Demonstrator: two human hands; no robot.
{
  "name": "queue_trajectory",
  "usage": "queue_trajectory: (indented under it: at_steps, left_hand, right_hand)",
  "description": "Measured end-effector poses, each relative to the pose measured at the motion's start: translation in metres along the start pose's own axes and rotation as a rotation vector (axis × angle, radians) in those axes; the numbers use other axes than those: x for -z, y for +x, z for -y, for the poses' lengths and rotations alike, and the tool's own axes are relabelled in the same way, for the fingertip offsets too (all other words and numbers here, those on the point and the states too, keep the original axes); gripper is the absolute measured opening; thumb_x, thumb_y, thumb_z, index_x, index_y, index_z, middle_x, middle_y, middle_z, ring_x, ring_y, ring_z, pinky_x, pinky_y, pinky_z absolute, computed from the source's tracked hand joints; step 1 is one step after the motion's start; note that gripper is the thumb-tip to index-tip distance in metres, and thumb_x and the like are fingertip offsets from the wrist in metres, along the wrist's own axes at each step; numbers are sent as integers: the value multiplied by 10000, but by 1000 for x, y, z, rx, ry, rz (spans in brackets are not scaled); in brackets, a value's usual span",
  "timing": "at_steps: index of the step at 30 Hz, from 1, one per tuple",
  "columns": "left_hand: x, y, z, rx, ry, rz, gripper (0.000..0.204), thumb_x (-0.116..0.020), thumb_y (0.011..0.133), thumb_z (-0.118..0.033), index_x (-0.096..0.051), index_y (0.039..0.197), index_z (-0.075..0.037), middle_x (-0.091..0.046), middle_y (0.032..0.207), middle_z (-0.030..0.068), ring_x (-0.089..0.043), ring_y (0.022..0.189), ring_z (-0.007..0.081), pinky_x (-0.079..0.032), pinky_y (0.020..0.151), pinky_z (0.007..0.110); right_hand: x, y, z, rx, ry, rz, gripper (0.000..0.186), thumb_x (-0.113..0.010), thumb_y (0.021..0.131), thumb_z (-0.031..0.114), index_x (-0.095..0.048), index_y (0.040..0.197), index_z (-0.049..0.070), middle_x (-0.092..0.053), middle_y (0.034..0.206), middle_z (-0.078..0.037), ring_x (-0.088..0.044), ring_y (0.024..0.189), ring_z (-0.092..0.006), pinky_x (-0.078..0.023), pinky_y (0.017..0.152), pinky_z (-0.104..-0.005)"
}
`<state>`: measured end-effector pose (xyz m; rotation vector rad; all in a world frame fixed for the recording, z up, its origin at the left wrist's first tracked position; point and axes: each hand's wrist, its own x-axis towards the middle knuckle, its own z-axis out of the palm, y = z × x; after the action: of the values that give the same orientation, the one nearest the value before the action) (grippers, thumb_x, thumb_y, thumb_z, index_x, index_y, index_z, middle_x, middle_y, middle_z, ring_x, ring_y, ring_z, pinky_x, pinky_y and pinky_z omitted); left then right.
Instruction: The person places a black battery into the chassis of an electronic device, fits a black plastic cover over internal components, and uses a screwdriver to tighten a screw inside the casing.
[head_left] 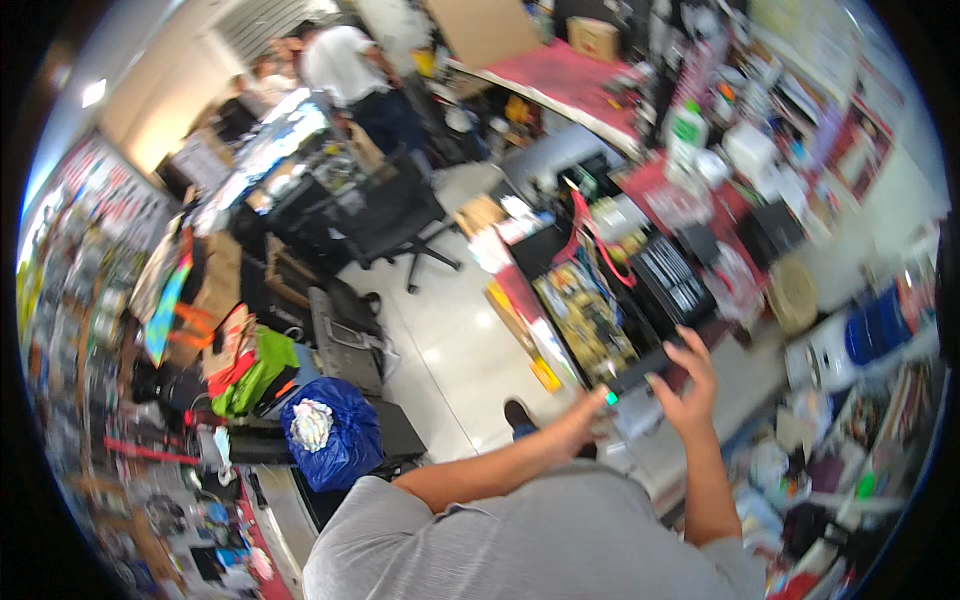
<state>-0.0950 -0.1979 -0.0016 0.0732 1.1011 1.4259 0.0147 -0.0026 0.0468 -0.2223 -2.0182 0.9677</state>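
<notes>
A flat black tray, probably light, stiff and smooth, is gripped at its near edge at about four o'clock over the cluttered bench, left hand and right hand both clamped on it.

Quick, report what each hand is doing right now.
Left hand: closed on the near end of the dark tray.
Right hand: fingers spread, gripping the same tray's edge.
</notes>
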Motion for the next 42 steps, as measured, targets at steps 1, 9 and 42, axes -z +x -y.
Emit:
queue_trajectory:
  at_steps: [1,9,42]
  left_hand:
    - [-6,-5,-9,24,25,20,1351,-707,781,-756,169,1592,-123,-182,1632,184,-308,1477,402,-307,1141,656]
    - [-1,-5,-4,-4,-15,-23,1280,-648,781,-810,134,1599,-212,-64,1667,163,-278,1486,431,-266,1139,700]
    - [-2,3,2,17,30,-39,1309,-641,766,-832,113,1589,-149,-141,1647,191,-322,1476,409,-199,1172,692]
  right_hand:
    - [-1,-7,-5,-33,5,-13,555,-858,658,-26,-689,1178,74,-565,1400,-230,-590,1254,-366,-467,1055,-428]
    - [-11,-9,-5,-63,52,34,599,-814,644,-66,-657,1203,83,-545,1426,-196,-570,1267,-320,-421,1086,-424]
    - [-4,-8,-4,-67,18,45,583,-849,657,-43,-666,1196,84,-554,1400,-218,-563,1277,-350,-436,1082,-440]
